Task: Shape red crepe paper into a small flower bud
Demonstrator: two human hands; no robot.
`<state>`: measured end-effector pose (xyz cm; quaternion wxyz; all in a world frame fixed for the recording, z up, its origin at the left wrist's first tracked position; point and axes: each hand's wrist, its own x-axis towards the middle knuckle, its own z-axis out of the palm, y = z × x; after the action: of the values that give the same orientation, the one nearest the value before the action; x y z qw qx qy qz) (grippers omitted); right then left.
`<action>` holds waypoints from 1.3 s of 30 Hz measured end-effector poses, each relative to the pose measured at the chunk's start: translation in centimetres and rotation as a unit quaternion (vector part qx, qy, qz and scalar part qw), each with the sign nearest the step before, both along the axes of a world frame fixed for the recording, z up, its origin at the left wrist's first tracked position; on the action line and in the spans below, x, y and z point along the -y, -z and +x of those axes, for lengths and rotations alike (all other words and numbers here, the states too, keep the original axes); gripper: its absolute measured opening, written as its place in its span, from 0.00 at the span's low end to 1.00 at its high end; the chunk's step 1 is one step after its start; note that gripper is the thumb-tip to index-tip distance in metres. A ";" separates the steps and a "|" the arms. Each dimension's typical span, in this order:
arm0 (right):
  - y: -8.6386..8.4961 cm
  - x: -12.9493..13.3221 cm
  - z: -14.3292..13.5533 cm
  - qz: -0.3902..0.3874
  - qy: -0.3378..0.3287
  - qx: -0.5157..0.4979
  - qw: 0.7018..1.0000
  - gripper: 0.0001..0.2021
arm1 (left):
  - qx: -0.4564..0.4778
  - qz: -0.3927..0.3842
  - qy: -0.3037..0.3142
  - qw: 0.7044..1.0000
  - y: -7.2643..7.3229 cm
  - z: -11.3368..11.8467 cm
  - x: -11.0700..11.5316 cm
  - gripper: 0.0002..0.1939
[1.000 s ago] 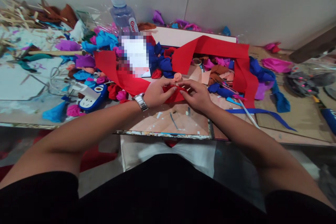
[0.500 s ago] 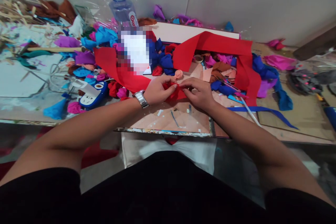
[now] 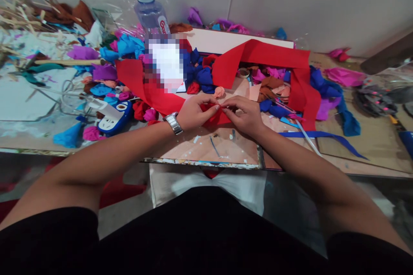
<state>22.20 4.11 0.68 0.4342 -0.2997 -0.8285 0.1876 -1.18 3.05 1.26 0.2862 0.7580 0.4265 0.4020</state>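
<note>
A red crepe paper strip runs from the left of the table into my two hands. My left hand, with a metal-band watch on its wrist, pinches the strip between thumb and fingers. Close against it, my right hand pinches the same strip, fingertips nearly touching the left thumb. A short flap of red paper hangs below the fingertips. Just beyond the hands lies a small peach paper rose. Another long red strip lies folded across the pile behind.
A plastic bottle stands at the back, near a blurred white patch. Left are a blue-and-white power strip, green-handled pliers and wooden sticks. Coloured paper pieces crowd the table; a blue strip lies right.
My hands stay in nearly the same place with the red strip. The left fingers have shifted slightly at the pinch, and the peach rose shows a little more apart from them.
</note>
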 end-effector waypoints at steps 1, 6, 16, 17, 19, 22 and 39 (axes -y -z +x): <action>0.0 0.0 0.0 0.000 0.001 -0.001 1.000 0.06 | 0.002 -0.001 -0.001 1.000 0.0 0.0 0.0 0.16; -0.1 0.2 -0.1 0.008 0.004 -0.006 1.000 0.05 | 0.010 0.001 -0.007 1.000 0.0 0.1 0.1 0.15; 0.1 0.2 0.0 0.007 0.021 0.000 1.000 0.09 | 0.011 -0.002 -0.010 1.000 0.0 0.3 0.2 0.14; 0.1 0.2 -0.1 0.009 0.021 0.003 1.000 0.09 | 0.009 -0.004 -0.007 1.000 0.0 0.3 0.1 0.14; 0.1 0.2 -0.1 0.014 0.021 0.008 1.000 0.09 | 0.009 -0.007 -0.002 1.000 0.0 0.3 0.1 0.14; 0.0 0.3 -0.2 0.016 0.022 0.008 1.000 0.09 | 0.014 -0.005 -0.002 1.000 0.1 0.3 0.1 0.13; -0.2 0.9 -0.9 -0.100 0.015 -0.014 0.995 0.12 | -0.019 0.055 -0.012 0.998 -0.4 0.5 0.8 0.16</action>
<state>21.26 3.24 0.83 0.4162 -0.3515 -0.7951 0.2667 -0.72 2.23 1.62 0.2313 0.7748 0.4185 0.4136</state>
